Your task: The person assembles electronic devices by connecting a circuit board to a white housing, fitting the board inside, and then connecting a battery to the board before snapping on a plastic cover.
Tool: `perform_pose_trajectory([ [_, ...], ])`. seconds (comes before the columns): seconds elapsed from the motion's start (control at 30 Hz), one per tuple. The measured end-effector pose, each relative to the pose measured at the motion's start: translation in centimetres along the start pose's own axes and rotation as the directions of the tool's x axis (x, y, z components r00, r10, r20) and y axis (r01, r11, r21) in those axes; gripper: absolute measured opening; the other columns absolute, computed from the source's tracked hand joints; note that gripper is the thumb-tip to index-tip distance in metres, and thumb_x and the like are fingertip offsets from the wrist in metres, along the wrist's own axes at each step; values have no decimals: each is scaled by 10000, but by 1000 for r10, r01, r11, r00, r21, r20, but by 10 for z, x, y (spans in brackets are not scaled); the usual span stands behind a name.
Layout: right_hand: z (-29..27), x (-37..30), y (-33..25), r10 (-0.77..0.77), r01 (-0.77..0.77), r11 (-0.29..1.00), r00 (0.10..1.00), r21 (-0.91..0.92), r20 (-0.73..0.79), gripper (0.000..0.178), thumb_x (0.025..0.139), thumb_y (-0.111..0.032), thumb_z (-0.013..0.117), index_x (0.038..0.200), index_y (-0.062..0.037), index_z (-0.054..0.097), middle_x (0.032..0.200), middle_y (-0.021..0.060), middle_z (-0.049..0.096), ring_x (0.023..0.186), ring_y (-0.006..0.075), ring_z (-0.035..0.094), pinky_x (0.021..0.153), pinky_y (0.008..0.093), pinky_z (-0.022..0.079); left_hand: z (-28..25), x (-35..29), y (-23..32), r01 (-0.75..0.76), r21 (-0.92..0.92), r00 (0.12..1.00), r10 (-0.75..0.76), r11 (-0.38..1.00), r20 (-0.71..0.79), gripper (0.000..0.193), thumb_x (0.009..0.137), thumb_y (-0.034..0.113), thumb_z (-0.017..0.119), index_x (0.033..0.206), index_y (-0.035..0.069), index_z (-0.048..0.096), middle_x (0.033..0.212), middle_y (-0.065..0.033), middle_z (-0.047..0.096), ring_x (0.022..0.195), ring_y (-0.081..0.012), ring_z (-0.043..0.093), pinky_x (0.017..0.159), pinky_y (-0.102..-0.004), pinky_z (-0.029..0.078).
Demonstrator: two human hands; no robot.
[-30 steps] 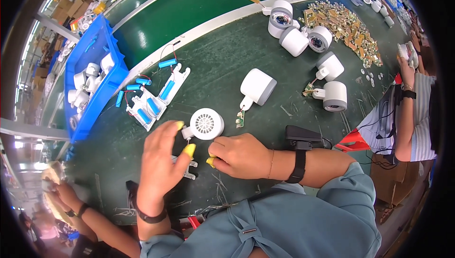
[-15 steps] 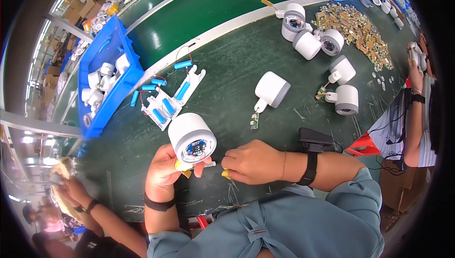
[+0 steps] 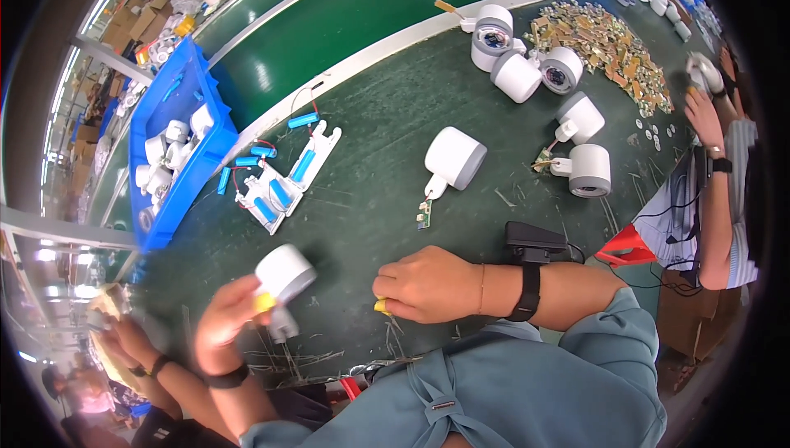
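My left hand [image 3: 228,314], slightly smeared by motion, grips a white cylindrical lamp-like housing [image 3: 282,272] with a grey rim. Its short white arm hangs down beside my fingers, and a patch of yellow [image 3: 264,302] shows at the fingertips. Over the bench, my right hand [image 3: 432,285] is closed, with yellow [image 3: 382,306] at the thumb tip; whatever its fingers may hold is hidden. Ahead of it lies a similar white housing [image 3: 453,156] with a small green circuit board [image 3: 424,215] wired to its arm. White brackets [image 3: 280,193] carrying blue battery cells sit farther left.
A blue bin [image 3: 193,176] of white housings stands at left. Several more housings [image 3: 516,76] lie at right, near a heap of small circuit boards [image 3: 605,49]. A black device [image 3: 535,240] sits by my right wrist. Co-workers' hands [image 3: 704,115] show at both sides.
My left hand has carried the housing left and nearer to me, turning its open face away from view. My right hand has barely moved. The co-worker's hand at right has shifted.
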State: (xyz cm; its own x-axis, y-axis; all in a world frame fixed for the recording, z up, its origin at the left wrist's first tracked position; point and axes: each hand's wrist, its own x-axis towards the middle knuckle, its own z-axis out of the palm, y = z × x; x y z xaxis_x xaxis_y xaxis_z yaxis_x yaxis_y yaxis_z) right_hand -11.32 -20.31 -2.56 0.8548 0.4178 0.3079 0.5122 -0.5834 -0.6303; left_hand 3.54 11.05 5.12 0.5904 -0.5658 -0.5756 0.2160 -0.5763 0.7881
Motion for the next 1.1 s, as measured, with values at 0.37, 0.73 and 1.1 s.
perform_pose_trajectory([
  [0.37,0,1,-2,14,-14,1000,999,6,32,188,869,-237,638,859,-62,571,810,79,595,720,275,646,603,403,513,-88,-53,-57,391,827,541,626,403,-561,363,887,180,652,1170,-44,609,1086,-188,653,998,-284,636,884,-350,490],
  [0.73,0,5,-2,24,-24,997,1000,78,7,119,893,-215,625,886,-109,571,812,43,589,696,250,629,581,385,503,56,164,63,-129,887,607,743,443,-282,442,810,167,664,1216,20,567,1166,-168,633,1090,-353,591,980,-490,394],
  [1.1,-2,-1,1,32,-32,999,999,-5,-20,156,868,-212,639,887,-82,555,816,68,571,703,256,637,590,381,516,124,51,33,-279,876,696,711,394,-98,452,768,58,682,1201,8,564,1148,-157,637,1087,-328,597,1064,-485,333],
])
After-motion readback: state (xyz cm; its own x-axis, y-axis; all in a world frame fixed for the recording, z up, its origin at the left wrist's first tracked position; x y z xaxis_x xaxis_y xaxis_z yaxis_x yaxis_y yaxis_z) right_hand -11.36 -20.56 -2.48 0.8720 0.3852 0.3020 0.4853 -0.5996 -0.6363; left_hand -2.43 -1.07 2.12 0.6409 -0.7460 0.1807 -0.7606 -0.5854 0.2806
